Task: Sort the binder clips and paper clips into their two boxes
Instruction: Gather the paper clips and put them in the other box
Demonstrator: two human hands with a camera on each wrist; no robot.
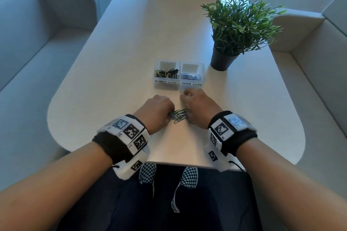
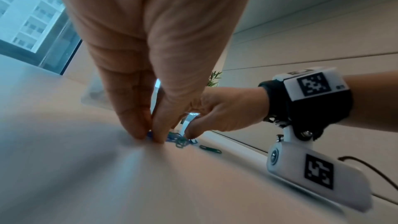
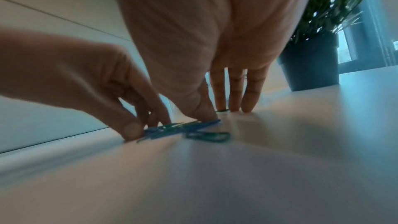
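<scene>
Paper clips (image 1: 179, 115): one heap; boxes (image 1: 179, 75): two.

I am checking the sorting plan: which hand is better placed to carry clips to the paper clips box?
Right, probably: the right hand is nearer the paper clips box, beside the loose pile.

The white, round-cornered bench (image 1: 131, 43) carries two clear boxes touching side by side, the binder clips box (image 1: 166, 81) and the paper clips box (image 1: 191, 83), a potted plant (image 1: 223, 60), a heap of paper clips (image 1: 179, 115) and a single clip (image 1: 182, 92).
</scene>
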